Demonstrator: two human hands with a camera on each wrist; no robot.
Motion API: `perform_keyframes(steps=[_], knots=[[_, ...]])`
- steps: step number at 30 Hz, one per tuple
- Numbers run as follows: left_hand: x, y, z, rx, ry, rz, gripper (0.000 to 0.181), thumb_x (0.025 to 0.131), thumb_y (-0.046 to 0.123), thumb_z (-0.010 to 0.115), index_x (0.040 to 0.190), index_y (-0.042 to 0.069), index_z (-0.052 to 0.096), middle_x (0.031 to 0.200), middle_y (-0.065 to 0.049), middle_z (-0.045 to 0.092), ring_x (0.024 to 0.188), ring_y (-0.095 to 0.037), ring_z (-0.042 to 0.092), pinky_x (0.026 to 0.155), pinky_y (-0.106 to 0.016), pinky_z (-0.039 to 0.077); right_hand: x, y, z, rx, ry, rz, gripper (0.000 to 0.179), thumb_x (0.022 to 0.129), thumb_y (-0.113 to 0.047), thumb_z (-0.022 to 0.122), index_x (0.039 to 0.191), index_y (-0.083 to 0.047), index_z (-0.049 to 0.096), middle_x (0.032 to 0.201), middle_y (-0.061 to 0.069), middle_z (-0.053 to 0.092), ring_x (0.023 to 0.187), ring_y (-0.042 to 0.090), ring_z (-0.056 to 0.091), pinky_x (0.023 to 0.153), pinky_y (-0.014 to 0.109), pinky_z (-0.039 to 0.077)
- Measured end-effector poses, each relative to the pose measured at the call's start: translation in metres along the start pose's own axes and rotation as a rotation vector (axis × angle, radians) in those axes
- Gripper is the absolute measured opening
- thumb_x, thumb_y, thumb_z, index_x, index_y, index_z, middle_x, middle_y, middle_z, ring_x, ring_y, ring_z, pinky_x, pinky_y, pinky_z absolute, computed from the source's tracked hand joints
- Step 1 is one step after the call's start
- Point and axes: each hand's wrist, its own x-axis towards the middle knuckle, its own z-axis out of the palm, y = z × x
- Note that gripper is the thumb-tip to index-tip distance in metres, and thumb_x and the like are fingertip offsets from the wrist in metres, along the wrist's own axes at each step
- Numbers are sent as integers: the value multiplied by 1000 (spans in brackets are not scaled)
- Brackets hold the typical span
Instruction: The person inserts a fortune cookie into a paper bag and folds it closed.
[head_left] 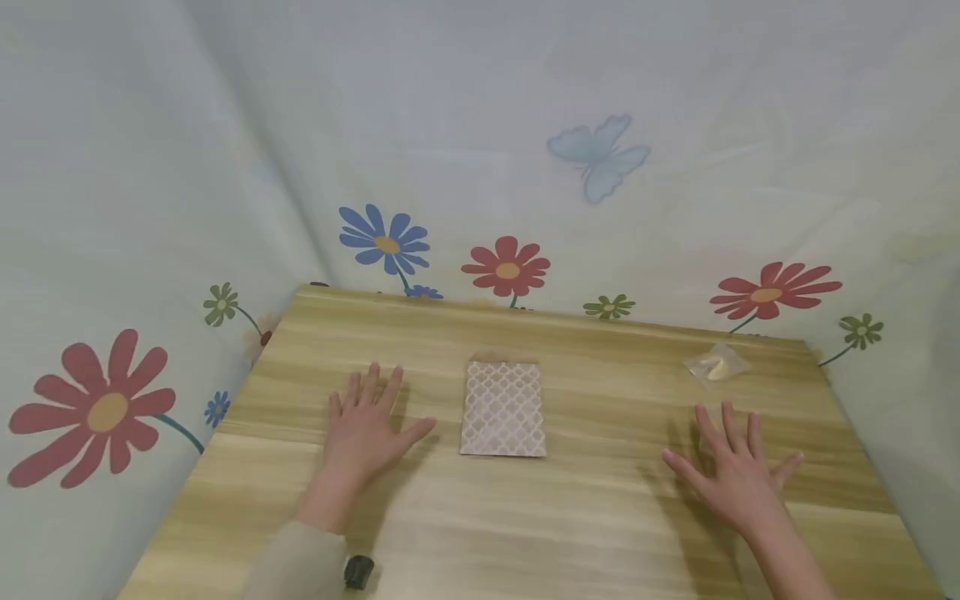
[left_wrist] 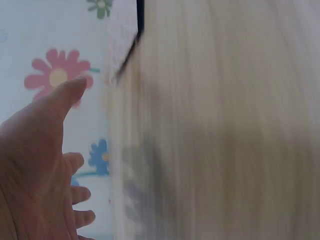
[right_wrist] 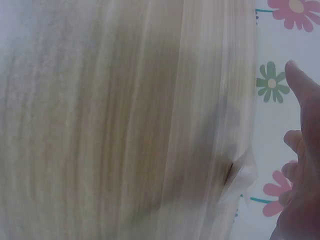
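Observation:
My left hand [head_left: 363, 437] hovers over the left part of the table with its fingers spread and holds nothing. To its right lies a flat rectangular piece [head_left: 503, 409] with a pale lattice pattern, apart from the thumb. My right hand [head_left: 738, 479] is spread too, above the table's right side, with nothing in it. Just beyond its fingertips rests a small clear plastic bag [head_left: 717, 365] with a cream-coloured item inside, whose kind I cannot tell. The right wrist view shows the bag [right_wrist: 242, 176] near the table's far edge.
A small black object [head_left: 359, 572] sits near the left sleeve [head_left: 298, 567]. The wood-grain table [head_left: 570, 525] is bordered at the back and sides by a pale curtain [head_left: 450, 100] printed with flowers and a butterfly.

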Motion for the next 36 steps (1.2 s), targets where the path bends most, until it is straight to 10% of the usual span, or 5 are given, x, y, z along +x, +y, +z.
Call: perform_keyframes(steps=[19, 28, 36], knots=[[41, 132, 32, 11, -114, 104, 105, 93, 80, 56, 172, 19, 24, 178, -19, 11, 163, -45, 11, 127, -68, 15, 17, -25, -4, 15, -15, -63, 100, 96, -73, 61, 172, -19, 22, 177, 22, 6, 160, 53, -8, 101, 89, -23], [44, 160, 57, 85, -127, 116, 106, 93, 84, 50, 173, 21, 20, 178, -18, 10, 163, -43, 11, 126, -70, 14, 26, -40, 2, 16, -17, -112, 98, 97, -73, 60, 172, -21, 23, 177, 22, 11, 162, 49, -6, 106, 88, -18], [43, 157, 65, 114, -150, 133, 104, 94, 82, 53, 172, 20, 22, 178, -19, 12, 164, -41, 11, 128, -68, 13, 34, -51, 9, 51, -30, -136, 98, 96, -72, 63, 170, -16, 30, 176, 21, 13, 162, 48, -5, 108, 88, -16]])
